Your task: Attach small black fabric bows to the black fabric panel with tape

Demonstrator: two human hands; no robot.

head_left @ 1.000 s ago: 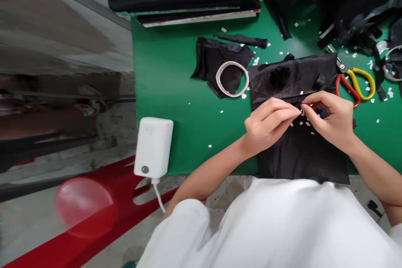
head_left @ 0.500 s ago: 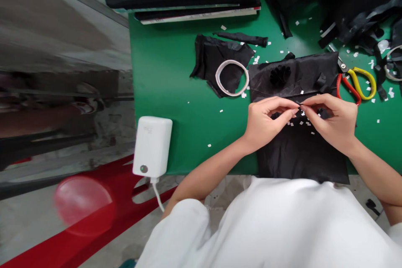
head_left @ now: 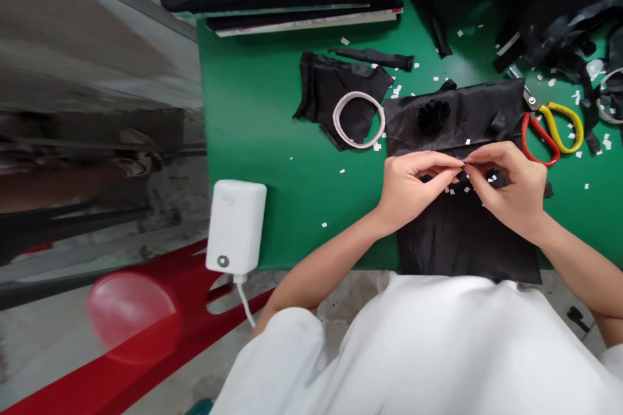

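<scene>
Pinching a tiny dark scrap [head_left: 463,164] between closed fingers of left hand [head_left: 405,191] and right hand [head_left: 516,189], just above the black cloth [head_left: 467,237]. Visible beside the cloth: scissors [head_left: 532,102] at right, white ring [head_left: 337,123] at left.

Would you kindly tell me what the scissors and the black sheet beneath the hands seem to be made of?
Scissors: apparently grey metal, shiny around the pivot; the red and yellow handles look like smooth, evenly coloured plastic or a plastic coating.
Black sheet: probably thin fabric with a slight sheen, judging by its soft creases and faint highlights, though plastic film is possible.
</scene>
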